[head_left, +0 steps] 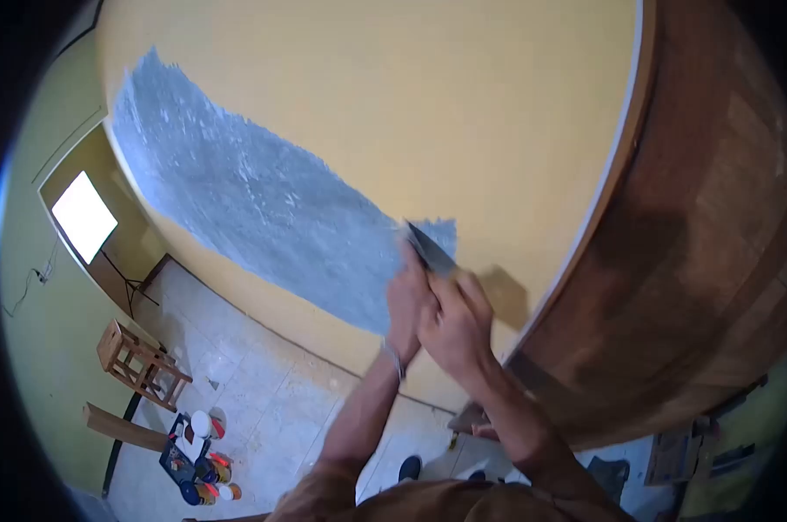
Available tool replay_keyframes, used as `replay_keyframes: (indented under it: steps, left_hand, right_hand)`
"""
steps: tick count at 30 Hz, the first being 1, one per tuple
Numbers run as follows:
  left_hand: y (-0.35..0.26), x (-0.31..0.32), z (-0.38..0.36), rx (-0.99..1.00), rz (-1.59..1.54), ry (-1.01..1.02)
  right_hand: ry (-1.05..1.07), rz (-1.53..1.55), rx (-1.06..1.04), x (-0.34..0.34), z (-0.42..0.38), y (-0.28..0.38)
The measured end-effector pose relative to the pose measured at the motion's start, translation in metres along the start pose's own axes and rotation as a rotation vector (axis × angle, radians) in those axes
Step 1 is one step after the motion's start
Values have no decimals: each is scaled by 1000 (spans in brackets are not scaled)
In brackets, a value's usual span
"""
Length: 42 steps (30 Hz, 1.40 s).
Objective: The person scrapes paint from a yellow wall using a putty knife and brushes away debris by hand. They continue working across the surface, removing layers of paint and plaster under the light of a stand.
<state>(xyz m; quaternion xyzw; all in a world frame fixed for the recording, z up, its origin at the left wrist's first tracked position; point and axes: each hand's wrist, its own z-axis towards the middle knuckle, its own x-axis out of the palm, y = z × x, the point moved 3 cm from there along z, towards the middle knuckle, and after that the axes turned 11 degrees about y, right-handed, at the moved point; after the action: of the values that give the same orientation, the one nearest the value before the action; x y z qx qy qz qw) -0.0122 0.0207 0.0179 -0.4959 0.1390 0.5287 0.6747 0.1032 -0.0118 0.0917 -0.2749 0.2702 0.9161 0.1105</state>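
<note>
Both my hands grip a putty knife, its dark blade pressed flat against a yellow wall. My left hand sits on the left of the handle, and my right hand wraps it from the right, the two hands touching. The blade rests at the right end of a broad grey patch of putty that runs diagonally across the wall from the upper left. A bracelet circles my left wrist.
A brown wooden door stands to the right of the wall. Below on the tiled floor are a wooden stool, a loose plank, several paint cans and my shoes. A bright lamp panel stands on a stand at left.
</note>
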Motion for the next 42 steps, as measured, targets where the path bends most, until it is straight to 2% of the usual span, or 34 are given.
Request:
replay_keyframes:
  steps: [2, 3, 5, 7, 9, 11, 12, 13, 16, 19, 20, 21, 24, 27, 29, 30, 33, 35, 36, 39, 40, 42]
  left_hand:
    - [6, -24, 3, -129, -79, 45]
    - [14, -53, -26, -134, 28, 106]
    - [11, -65, -17, 32, 45, 176]
    - [-2, -44, -38, 218, 135, 14]
    - [-5, -27, -32, 275, 96, 17]
    - [11, -25, -3, -78, 45, 223]
    - [6, -37, -8, -13, 37, 149]
    - [2, -37, -16, -3, 33, 135]
    - [-17, -33, -44, 199, 98, -44]
    - [-5, -23, -1, 103, 53, 1]
    - [8, -27, 14, -29, 29, 53]
    - [11, -34, 15, -53, 47, 5]
    - [-28, -47, -23, 63, -11, 67]
    - [-60, -15, -51, 156, 78, 75]
    - [-57, -13, -24, -38, -40, 239]
    - [-55, -17, -21, -40, -45, 246]
    - [-39, -32, -12, -93, -92, 178]
    - [-40, -13, -30, 107, 11, 50]
    - [-50, -16, -34, 122, 68, 19]
    - [-40, -33, -8, 58, -77, 75]
    - [-34, -41, -5, 102, -80, 44]
    - [-37, -41, -10, 68, -60, 93]
  right_hand:
    - [36, 41, -24, 14, -2, -7]
    - [5, 137, 47, 23, -23, 20]
    - [-72, 136, 63, 19, -17, 38]
    - [-140, 120, 94, -6, -44, 43]
    - [-168, 100, 134, -8, -41, 29]
    - [-96, 39, 91, 15, -20, 8]
    - [6, 37, 112, 14, -18, 12]
    - [-4, 31, 99, 4, -22, 18]
    - [-124, 59, 21, -23, -49, 34]
    - [-91, -58, 52, -1, -8, 14]
    - [-34, 31, 13, 7, 6, 1]
    - [-3, 106, 29, 7, 12, 3]
    - [-28, 30, -12, -25, -19, 26]
    - [-110, 29, -27, -60, -41, 33]
    - [-72, -64, 83, -53, -31, 20]
    - [-119, -31, -42, -31, -18, 3]
    - [-67, 12, -6, -30, -16, 15]
    - [-83, 19, 29, -46, -39, 23]
    - [-98, 16, 62, -52, -42, 21]
    - [-90, -103, 6, -24, -14, 23]
    - [-40, -88, 24, -17, -8, 23]
    - [-50, -43, 7, -22, -15, 22]
